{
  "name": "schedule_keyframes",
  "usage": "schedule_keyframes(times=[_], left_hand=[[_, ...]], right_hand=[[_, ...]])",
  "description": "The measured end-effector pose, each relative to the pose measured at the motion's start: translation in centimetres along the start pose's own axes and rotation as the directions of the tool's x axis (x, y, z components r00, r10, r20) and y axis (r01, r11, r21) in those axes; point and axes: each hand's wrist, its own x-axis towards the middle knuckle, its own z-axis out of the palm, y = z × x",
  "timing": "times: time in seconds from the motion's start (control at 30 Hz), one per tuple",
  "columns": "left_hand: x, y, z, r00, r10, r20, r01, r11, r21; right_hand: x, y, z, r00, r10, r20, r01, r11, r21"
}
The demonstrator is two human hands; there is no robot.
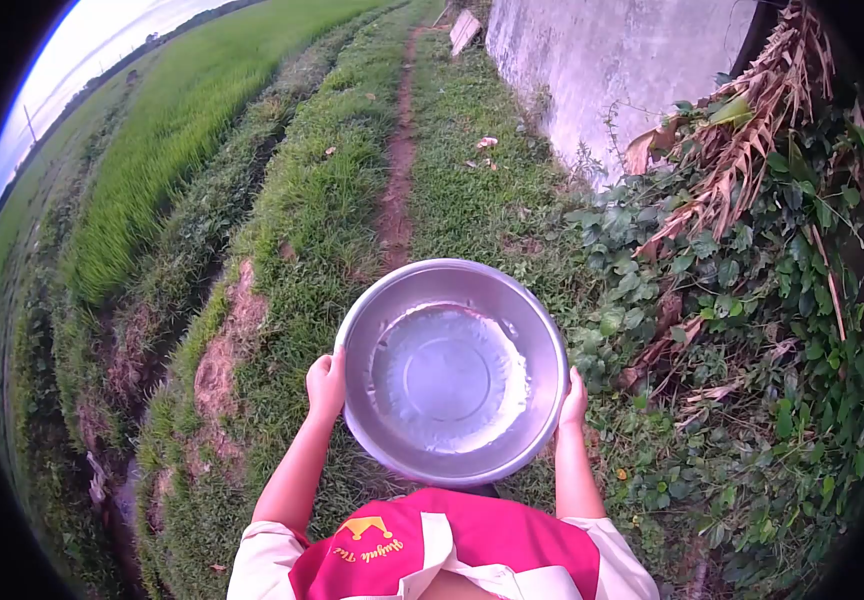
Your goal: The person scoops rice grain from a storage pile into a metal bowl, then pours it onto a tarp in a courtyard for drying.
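A round, shiny metal basin [447, 378] is held out in front of my body, its open side facing up toward the camera. Nothing lies inside it. My left hand [326, 384] grips the rim on the left side, with the fingers partly hidden beneath the edge. On the opposite side my right hand [573, 400] closes round the rim, and most of its fingers are out of sight behind the basin. Below the basin shows the red and white top [407, 535] that I wear.
A narrow dirt path [399, 160] runs ahead through grass. To the left lie a ditch [124, 500] and a green field [192, 130]. A pale wall [612, 70] stands at the right, with leafy vines [722, 420] and dry palm fronds [752, 130] close beside me.
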Motion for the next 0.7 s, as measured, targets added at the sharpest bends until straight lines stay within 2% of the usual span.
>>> schedule_keyframes(times=[0.13, 0.2, 0.23, 0.3, 0.33, 0.37, 0.47, 0.5, 0.57, 0.6, 0.67, 0.7], left_hand=[[14.6, 3.0, 9.6, 0.998, 0.012, 0.068, -0.017, 0.997, 0.071], [22.4, 5.1, 13.9, 0.999, -0.009, 0.041, 0.009, 1.000, 0.011], [26.1, 6.7, 15.2, 0.997, -0.060, 0.038, 0.054, 0.990, 0.133], [33.4, 7.9, 18.0, 1.000, -0.002, 0.002, 0.002, 0.994, 0.110], [37.0, 8.5, 19.4, 0.999, 0.006, -0.031, -0.003, 0.997, 0.082], [40.9, 9.0, 20.6, 0.999, 0.002, -0.039, 0.001, 0.997, 0.071], [50.6, 12.5, 23.3, 0.995, -0.072, -0.067, 0.074, 0.997, 0.025], [54.6, 12.0, 24.7, 0.995, -0.058, -0.087, 0.055, 0.998, -0.037], [62.9, 10.8, 27.5, 0.990, -0.087, -0.107, 0.084, 0.996, -0.031], [67.0, 10.9, 28.9, 0.990, -0.087, -0.108, 0.085, 0.996, -0.024], [75.3, 13.0, 31.4, 0.975, -0.086, -0.204, 0.071, 0.994, -0.079], [79.4, 14.1, 32.3, 0.982, -0.115, -0.149, 0.106, 0.992, -0.066]], right_hand=[[17.8, 4.2, 2.0, 0.999, 0.002, -0.033, -0.001, 1.000, 0.031], [27.8, 6.0, 4.6, 0.985, -0.012, -0.170, 0.014, 1.000, 0.016], [31.1, 5.0, 7.8, 0.996, -0.002, -0.091, 0.008, 0.998, 0.059], [36.8, 2.2, 14.2, 0.982, 0.186, -0.038, -0.182, 0.978, 0.098], [40.5, 1.8, 16.9, 0.986, 0.162, 0.047, -0.166, 0.982, 0.094], [44.7, 2.0, 19.1, 0.986, 0.159, 0.055, -0.163, 0.983, 0.084], [56.8, 3.3, 26.2, 0.992, 0.127, -0.005, -0.127, 0.991, -0.035], [61.5, 4.2, 28.7, 0.995, 0.093, 0.029, -0.091, 0.995, -0.040], [70.0, 6.7, 33.2, 0.988, 0.105, 0.113, -0.103, 0.995, -0.017], [73.1, 7.5, 36.1, 0.988, 0.109, 0.111, -0.109, 0.994, -0.013], [79.0, 7.1, 42.5, 0.989, 0.147, 0.020, -0.143, 0.981, -0.132], [85.0, 9.9, 42.4, 0.990, 0.138, 0.039, -0.135, 0.988, -0.073]])
